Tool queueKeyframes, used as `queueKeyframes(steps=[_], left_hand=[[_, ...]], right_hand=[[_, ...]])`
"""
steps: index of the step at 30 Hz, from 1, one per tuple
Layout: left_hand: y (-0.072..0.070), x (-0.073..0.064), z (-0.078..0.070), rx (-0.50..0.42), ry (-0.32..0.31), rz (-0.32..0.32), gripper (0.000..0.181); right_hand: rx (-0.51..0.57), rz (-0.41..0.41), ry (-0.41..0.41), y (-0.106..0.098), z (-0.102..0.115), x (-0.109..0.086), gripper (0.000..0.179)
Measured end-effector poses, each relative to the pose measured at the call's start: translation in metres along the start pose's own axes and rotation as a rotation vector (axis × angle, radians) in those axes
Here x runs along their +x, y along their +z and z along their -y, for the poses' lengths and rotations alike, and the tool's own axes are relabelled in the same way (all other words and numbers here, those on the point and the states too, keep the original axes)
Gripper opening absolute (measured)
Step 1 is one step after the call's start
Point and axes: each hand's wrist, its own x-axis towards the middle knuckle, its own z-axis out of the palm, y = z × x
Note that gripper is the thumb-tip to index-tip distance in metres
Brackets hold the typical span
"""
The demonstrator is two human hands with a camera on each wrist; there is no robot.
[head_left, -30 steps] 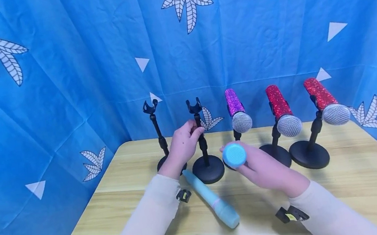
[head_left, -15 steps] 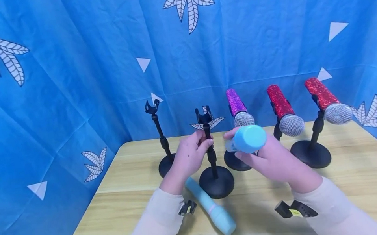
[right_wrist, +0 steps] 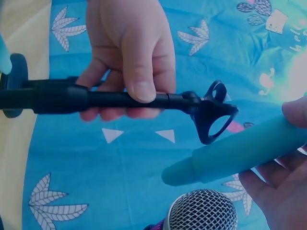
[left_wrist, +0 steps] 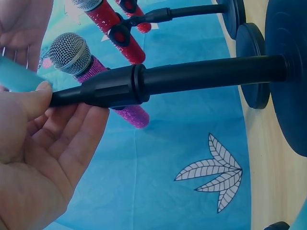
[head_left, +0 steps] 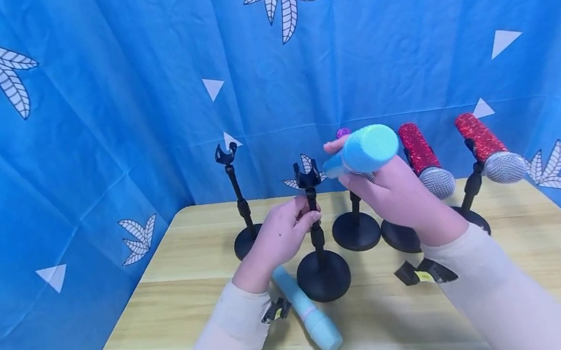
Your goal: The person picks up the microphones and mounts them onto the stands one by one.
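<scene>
My left hand [head_left: 282,231] grips the thin upper pole of a black microphone stand [head_left: 324,275], thumb and fingers around it. The stand's forked clip [head_left: 307,175] holds nothing. Just right of that clip, my right hand [head_left: 394,189] holds a light blue microphone [head_left: 370,148], its head toward me. In the right wrist view the microphone's narrow tail [right_wrist: 178,173] is below the clip [right_wrist: 211,115], seemingly apart from it. A second light blue microphone [head_left: 306,310] lies on the table beside my left forearm.
Another stand [head_left: 242,204] with a bare clip is at the left. To the right, stands carry a purple glitter microphone [left_wrist: 132,115], partly hidden in the head view, and two red ones [head_left: 418,148], [head_left: 480,137]. Blue patterned cloth [head_left: 374,38] hangs behind the wooden table [head_left: 170,308].
My left hand has pulled the stand nearer and slightly right. My right hand has lifted the light blue microphone up beside the clip. The lying microphone has shifted slightly toward me.
</scene>
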Motion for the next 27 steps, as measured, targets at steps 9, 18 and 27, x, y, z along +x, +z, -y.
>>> queueKeyframes(steps=[9, 18, 27], left_hand=[[0.002, 0.000, 0.003, -0.004, 0.004, 0.010, 0.010], [0.000, 0.002, 0.005, -0.016, 0.044, -0.012, 0.008], [0.002, 0.001, 0.005, -0.022, 0.089, -0.027, 0.006]], right_hand=[[-0.075, 0.029, 0.102, 0.004, -0.007, 0.034, 0.044], [-0.023, 0.081, 0.188, 0.017, -0.012, 0.059, 0.043], [0.045, 0.175, 0.209, 0.032, -0.019, 0.059, 0.041]])
